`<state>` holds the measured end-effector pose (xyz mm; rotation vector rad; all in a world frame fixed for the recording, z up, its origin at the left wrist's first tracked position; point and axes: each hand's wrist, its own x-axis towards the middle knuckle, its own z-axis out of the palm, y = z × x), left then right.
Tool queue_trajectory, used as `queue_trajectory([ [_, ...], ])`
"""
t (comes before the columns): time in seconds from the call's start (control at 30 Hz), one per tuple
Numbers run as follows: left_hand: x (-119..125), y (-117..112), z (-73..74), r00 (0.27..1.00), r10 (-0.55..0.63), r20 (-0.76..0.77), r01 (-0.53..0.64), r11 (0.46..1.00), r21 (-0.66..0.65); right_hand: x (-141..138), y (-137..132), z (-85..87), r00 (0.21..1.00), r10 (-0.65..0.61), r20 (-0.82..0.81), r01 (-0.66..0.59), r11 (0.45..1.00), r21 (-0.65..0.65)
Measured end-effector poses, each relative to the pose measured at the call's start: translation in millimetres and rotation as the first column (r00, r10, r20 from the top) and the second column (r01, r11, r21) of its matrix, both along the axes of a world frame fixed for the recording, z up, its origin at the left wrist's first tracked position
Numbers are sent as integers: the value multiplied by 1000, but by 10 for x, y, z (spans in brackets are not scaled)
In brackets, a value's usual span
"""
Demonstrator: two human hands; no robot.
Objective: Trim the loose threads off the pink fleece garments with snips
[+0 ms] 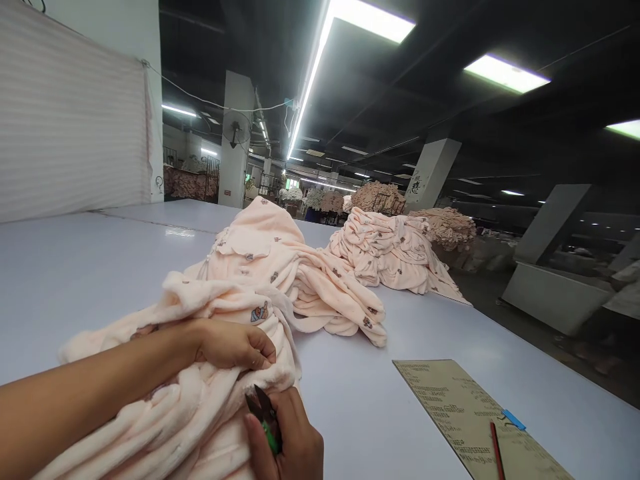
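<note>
My left hand [235, 345] pinches a fold of a soft peach fleece garment [190, 400] lying in front of me on the white table [75, 267]. Just below it, my right hand [290, 440] grips small thread snips [265, 413] with green handles, their dark blades pointing up at the fabric edge beside my left fingers. The garment carries small printed cartoon patches.
A heap of the same peach garments [280, 267] lies mid-table, a second heap [390, 250] farther right. A brown printed sheet [465, 413] with a blue clip [514, 420] and a red pencil [497, 452] lies at the lower right. The table edge drops off on the right.
</note>
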<state>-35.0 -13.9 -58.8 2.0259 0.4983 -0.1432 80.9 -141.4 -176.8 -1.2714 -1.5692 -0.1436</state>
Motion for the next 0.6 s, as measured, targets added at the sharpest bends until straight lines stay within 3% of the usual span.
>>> queue_trajectory([
  [0.17, 5, 17, -13, 1000, -30, 10, 30, 999, -21, -5, 9, 19, 989, -82, 125, 82, 997, 11],
  [0.3, 14, 21, -23, 999, -46, 20, 47, 998, -38, -12, 30, -27, 990, -84, 112, 84, 996, 13],
  [0.47, 25, 9, -13, 999, -39, -14, 39, 999, -35, -42, 35, -38, 989, 67, -135, -71, 997, -25],
  [0.6, 15, -83, 60, 994, 4, -108, 5, 997, 82, 11, -29, -22, 881, 167, -443, -218, 974, -66],
])
